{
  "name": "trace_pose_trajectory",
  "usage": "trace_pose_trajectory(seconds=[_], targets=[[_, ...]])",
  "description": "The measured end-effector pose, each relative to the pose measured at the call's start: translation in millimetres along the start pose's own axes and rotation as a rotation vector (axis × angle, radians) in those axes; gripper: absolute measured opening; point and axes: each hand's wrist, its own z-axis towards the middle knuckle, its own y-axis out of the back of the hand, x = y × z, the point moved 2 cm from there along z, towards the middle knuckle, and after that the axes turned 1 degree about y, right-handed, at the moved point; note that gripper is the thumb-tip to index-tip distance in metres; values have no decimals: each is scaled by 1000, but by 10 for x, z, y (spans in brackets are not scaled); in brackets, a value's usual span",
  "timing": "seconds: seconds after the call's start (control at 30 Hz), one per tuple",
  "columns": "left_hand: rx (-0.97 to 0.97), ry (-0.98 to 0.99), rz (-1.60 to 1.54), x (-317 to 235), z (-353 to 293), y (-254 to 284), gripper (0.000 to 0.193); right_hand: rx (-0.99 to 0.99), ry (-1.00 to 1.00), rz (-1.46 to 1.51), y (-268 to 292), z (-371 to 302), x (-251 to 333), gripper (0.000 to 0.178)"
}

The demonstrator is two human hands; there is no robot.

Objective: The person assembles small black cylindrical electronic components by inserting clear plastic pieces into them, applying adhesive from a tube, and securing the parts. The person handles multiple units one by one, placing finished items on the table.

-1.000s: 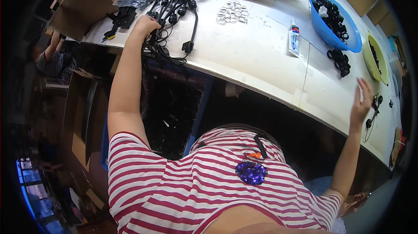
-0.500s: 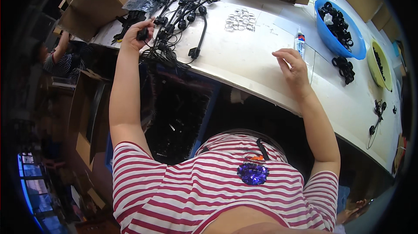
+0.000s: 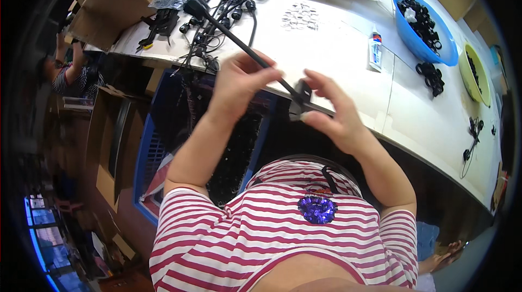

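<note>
My left hand is closed around a black rod that slants down to the right over the table's front edge. At the rod's near end sits a black clip; a thicker black part at its far end reaches the tangle of cords. My right hand is at the clip, its thumb and fingers spread on either side, with the thumb seeming to touch the clip's lower part. Both hands are slightly blurred. Behind my left hand lies a pile of black corded sockets and similar rods.
On the white table are metal rings, a glue tube, a blue basin of black rings and a yellow-green basin. Cardboard boxes stand far left. A blue crate sits below. Another person is at left.
My left hand has pulled a black rod from the pile, bringing it right and nearer to me. My right hand has moved left and down from beside the glue tube to the clip.
</note>
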Motion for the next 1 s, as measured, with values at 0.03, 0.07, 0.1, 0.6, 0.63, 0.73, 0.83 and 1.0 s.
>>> trace_pose_trajectory(seconds=[0.03, 0.07, 0.1, 0.6, 0.63, 0.73, 0.83, 1.0], targets=[[25, 19, -6, 58, -60, -161, 14, -8, 3, -38, -66, -33, -5, 46], [68, 10, -47, 146, -95, -273, 15, 3, -142, 62, -63, -96, -60, 41], [99, 20, -75, 191, -125, -349, 17, 14, -287, 163, -60, -163, -117, 36], [53, -193, -897, 432, -103, -612, 45, -230, -355, 71, 1, -1340, -674, 20], [47, -204, -891, 418, -109, -604, 44, -196, -334, -54, 62, -1418, -754, 15], [41, -176, -872, 432, -112, -624, 42, -104, -227, -183, 111, -1550, -869, 9], [42, -159, -868, 469, -141, -615, 40, -54, -292, -182, 88, -1584, -932, 11], [24, -154, -921, 556, -126, -544, 37, -27, -331, -194, 77, -1625, -924, 13]])
